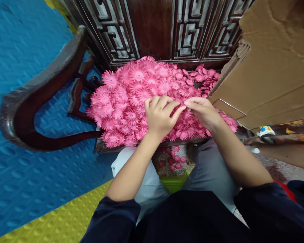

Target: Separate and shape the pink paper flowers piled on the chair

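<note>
A big heap of pink artificial flower heads (131, 94) covers the seat of a dark carved wooden chair (152, 27). My left hand (159, 116) and my right hand (204, 111) meet over the near right part of the heap, fingertips touching at about the same spot. Both pinch a pink flower piece (184, 107) between thumb and fingers; the piece itself is mostly hidden by the fingers. Several more pink flowers (173, 160) lie below the seat edge, between my knees.
The chair's curved armrest (40, 98) sweeps out on the left over blue foam floor mats (27, 189) with a yellow mat (55, 222) nearer. A brown cardboard box (273, 67) leans at the right. A green container (176, 182) sits between my legs.
</note>
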`<action>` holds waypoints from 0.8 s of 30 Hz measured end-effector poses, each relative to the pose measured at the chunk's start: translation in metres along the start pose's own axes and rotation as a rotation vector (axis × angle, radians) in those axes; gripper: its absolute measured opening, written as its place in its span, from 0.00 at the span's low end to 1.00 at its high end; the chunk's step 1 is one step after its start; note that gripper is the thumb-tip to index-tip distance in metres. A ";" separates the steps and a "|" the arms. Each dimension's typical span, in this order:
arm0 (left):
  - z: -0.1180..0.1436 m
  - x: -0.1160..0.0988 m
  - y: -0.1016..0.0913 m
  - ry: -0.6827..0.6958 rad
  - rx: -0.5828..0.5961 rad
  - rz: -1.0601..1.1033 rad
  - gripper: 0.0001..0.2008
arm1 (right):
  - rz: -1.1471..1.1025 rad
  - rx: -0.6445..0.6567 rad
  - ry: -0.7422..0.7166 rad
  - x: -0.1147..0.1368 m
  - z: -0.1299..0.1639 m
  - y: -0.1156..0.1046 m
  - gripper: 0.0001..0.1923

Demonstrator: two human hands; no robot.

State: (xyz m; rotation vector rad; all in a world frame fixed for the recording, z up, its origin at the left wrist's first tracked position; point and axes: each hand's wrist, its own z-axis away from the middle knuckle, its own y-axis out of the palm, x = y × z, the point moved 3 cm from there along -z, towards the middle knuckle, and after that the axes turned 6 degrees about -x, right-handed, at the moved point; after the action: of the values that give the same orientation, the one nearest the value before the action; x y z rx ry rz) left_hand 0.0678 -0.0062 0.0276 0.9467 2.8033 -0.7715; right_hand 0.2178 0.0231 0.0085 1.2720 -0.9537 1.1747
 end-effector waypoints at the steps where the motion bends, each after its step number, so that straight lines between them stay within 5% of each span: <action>1: 0.000 0.000 0.000 -0.012 -0.001 0.011 0.11 | -0.005 0.015 0.015 0.000 0.000 0.001 0.08; 16: -0.002 0.000 0.003 -0.392 0.187 0.620 0.10 | -0.030 0.207 -0.008 0.007 0.004 0.003 0.09; 24: -0.009 0.009 0.001 -0.441 0.349 0.770 0.09 | 0.053 0.266 -0.052 0.008 0.004 0.003 0.11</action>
State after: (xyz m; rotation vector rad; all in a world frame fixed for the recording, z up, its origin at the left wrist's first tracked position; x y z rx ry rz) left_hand 0.0615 0.0038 0.0328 1.5277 1.7440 -1.1520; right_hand 0.2164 0.0197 0.0173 1.5016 -0.8947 1.3490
